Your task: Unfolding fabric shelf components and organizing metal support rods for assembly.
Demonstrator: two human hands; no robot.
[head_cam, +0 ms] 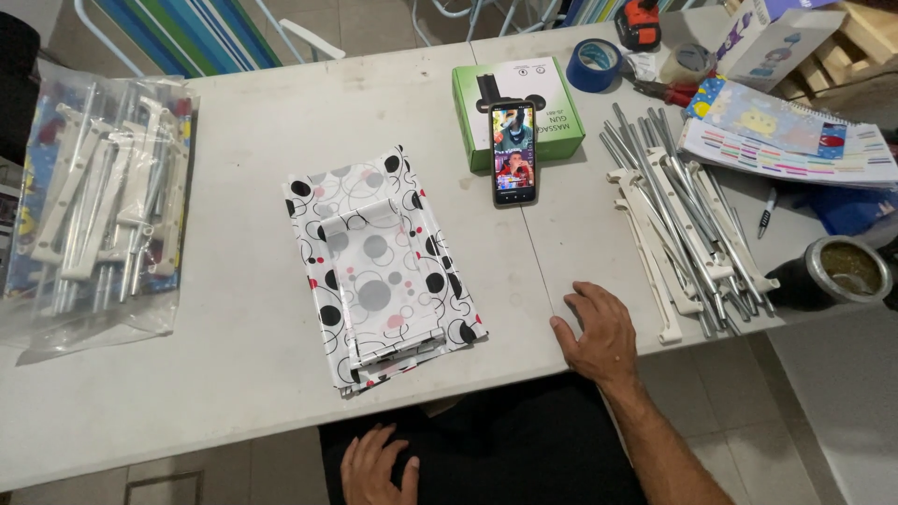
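Note:
My right hand (599, 332) lies flat on the near edge of the white table (253, 122), fingers spread, holding nothing. My left hand (377, 466) rests on my dark lap below the table edge, also with nothing in it. A folded stack of white fabric with black, grey and red circles (379, 266) lies in the middle of the table, just left of my right hand. To the right of that hand sits a pile of metal rods and white plastic bars (683, 224).
A phone (514, 152) leans upright against a green box (519, 108). A clear bag of rods and plastic parts (98, 201) lies far left. Blue tape roll (595, 64), notebooks (786, 136), a pen (765, 213) and a metal cup (837, 271) crowd the right side.

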